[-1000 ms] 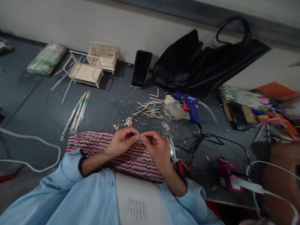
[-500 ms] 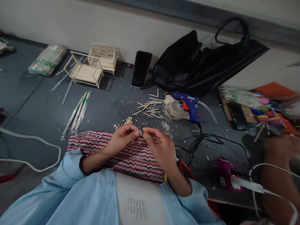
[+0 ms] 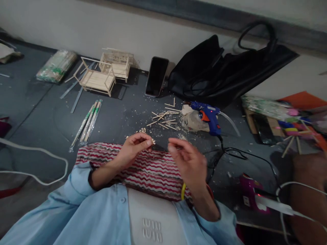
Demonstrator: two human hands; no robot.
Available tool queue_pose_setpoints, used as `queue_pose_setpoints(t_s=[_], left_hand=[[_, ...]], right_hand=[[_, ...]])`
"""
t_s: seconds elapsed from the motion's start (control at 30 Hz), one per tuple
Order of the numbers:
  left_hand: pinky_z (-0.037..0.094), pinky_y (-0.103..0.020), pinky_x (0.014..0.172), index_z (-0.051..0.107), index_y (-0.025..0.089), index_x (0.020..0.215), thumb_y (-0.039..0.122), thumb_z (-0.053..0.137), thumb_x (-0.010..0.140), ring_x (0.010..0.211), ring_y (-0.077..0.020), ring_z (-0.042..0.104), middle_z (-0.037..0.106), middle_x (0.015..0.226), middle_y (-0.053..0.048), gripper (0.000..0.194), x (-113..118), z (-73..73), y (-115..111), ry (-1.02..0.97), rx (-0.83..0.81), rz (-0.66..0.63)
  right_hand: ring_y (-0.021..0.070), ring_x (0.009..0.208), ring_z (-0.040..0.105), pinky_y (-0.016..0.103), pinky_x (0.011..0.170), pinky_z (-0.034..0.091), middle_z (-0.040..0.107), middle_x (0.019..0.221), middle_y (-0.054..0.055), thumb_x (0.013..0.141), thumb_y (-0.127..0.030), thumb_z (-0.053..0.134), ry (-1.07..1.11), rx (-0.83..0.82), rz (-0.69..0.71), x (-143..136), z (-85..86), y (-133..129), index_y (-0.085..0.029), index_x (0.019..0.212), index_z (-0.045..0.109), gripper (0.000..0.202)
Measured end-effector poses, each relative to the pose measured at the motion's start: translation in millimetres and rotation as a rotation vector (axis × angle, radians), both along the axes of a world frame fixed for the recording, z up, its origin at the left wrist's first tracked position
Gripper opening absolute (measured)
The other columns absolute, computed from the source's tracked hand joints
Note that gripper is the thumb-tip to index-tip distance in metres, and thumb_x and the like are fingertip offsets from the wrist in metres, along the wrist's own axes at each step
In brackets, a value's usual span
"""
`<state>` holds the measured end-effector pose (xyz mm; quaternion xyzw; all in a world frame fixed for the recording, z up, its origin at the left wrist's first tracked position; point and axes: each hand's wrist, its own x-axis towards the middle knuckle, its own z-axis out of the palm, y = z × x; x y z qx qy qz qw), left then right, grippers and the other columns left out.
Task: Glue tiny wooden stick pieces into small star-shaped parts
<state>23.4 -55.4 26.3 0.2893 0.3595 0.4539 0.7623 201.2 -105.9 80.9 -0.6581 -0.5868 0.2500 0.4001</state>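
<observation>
My left hand (image 3: 136,146) is closed in a pinch over the front edge of the table. A small cluster of short cut wooden stick bits (image 3: 153,141) pokes out from its fingertips. To its right, my right hand (image 3: 188,161) hangs above the striped cloth, somewhat blurred, with thumb and forefinger slightly apart and nothing visible between them. Just beyond my left hand lies a little heap of wooden bits (image 3: 141,130). Several thin wooden sticks (image 3: 165,117) are scattered farther back, near a blue glue gun (image 3: 211,117) that rests on a whitish, plastic-wrapped lump.
Two miniature stick furniture frames (image 3: 98,80) stand at the back left, near wrapped stick bundles (image 3: 88,122). A phone (image 3: 156,76) leans by a black bag (image 3: 217,73). Black cord (image 3: 237,153) runs right. Another person's arm (image 3: 309,187) is at far right. Striped cloth (image 3: 143,173) covers my lap.
My right hand has pulled away from my left, moving right. My left hand keeps its pinch on the wooden bits. The view has shifted slightly.
</observation>
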Motion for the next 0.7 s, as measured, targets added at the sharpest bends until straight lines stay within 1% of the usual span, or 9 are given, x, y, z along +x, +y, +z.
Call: queue_pose_setpoints(t_s=[0.07,0.13,0.2,0.3,0.47,0.6,0.7], left_hand=[[0.048,-0.023,0.064,0.071,0.014,0.08,0.032,0.085,0.068,0.061,-0.0102,0.063,0.069,0.069,0.0,0.026,2,-0.5,-3,-0.002,-0.016,-0.031],[0.049,-0.023,0.066,0.07,0.014,0.081,0.032,0.084,0.07,0.062,-0.0111,0.064,0.069,0.067,0.0,0.024,3,-0.2,-5,-0.021,-0.024,-0.079],[0.05,-0.024,0.068,0.07,0.014,0.083,0.032,0.082,0.073,0.063,-0.0121,0.066,0.07,0.066,-0.001,0.023,2,0.5,-6,-0.044,-0.029,-0.127],[0.051,-0.025,0.07,0.069,0.014,0.084,0.033,0.08,0.075,0.065,-0.0129,0.068,0.071,0.07,-0.002,0.024,-2,0.9,-5,-0.05,-0.026,-0.191],[0.049,-0.023,0.063,0.066,0.013,0.081,0.035,0.08,0.074,0.059,-0.0112,0.066,0.066,0.068,0.001,0.026,-5,-2.4,-2,-0.004,0.004,-0.251],[0.046,-0.022,0.06,0.065,0.013,0.08,0.037,0.078,0.077,0.056,-0.0087,0.061,0.064,0.068,0.001,0.028,-6,-4.8,-3,0.041,0.042,-0.244],[0.042,-0.021,0.056,0.064,0.014,0.08,0.04,0.076,0.078,0.054,-0.007,0.056,0.061,0.066,0.002,0.029,-6,-5.7,-4,0.088,0.061,-0.227]], right_hand=[[0.0177,0.079,0.072,0.028,0.071,0.056,0.077,0.09,0.003,0.088,-0.036,0.066,0.083,-0.094,0.098,-14,-12.3,4,-0.023,0.105,0.072,0.022],[0.0174,0.078,0.072,0.028,0.072,0.055,0.077,0.088,0.003,0.089,-0.035,0.065,0.094,-0.125,0.128,-19,-18.3,7,-0.022,0.101,0.072,0.019],[0.0169,0.078,0.071,0.027,0.071,0.054,0.077,0.087,0.003,0.09,-0.034,0.063,0.067,-0.117,0.136,-18,-18.3,10,-0.022,0.096,0.073,0.017],[0.0158,0.076,0.07,0.025,0.071,0.052,0.076,0.084,0.001,0.09,-0.031,0.063,0.026,-0.101,0.159,-15,-13.7,11,-0.022,0.091,0.073,0.014],[0.0151,0.073,0.069,0.024,0.068,0.052,0.076,0.08,0.0,0.088,-0.032,0.065,0.049,-0.138,0.182,-14,-12.3,12,-0.022,0.085,0.073,0.013],[0.0155,0.07,0.07,0.025,0.066,0.053,0.076,0.08,0.0,0.087,-0.036,0.066,0.127,-0.174,0.166,-16,-13.4,11,-0.022,0.088,0.073,0.015],[0.0162,0.069,0.07,0.025,0.066,0.054,0.076,0.079,0.001,0.087,-0.036,0.066,0.141,-0.176,0.149,-18,-14.3,10,-0.022,0.087,0.073,0.016]])
